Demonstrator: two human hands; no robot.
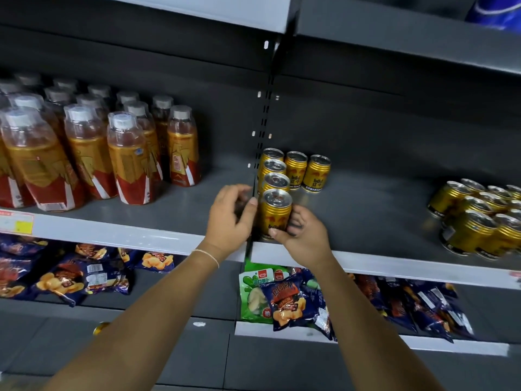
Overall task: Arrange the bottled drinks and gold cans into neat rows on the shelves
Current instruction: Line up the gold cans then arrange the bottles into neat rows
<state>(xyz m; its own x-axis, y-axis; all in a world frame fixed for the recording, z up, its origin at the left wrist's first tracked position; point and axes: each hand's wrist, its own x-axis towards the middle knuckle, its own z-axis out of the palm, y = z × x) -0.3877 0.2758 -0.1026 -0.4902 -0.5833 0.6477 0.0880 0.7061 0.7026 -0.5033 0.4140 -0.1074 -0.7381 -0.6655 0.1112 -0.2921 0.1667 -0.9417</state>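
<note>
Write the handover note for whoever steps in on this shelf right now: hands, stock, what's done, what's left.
Right hand: gripping the front gold can at the shelf's front edge, by the divider.
Left hand: open, just left of that can; contact unclear.
Done: that can fronts a column of four running back along the divider; two more cans stand beside the column at the back. Bottled drinks stand in rows on the left bay.
Left: the loose cluster of cans at far right, some tilted, needs moving into rows beside the column. The bottle rows' front line looks uneven; straighten it.
</note>
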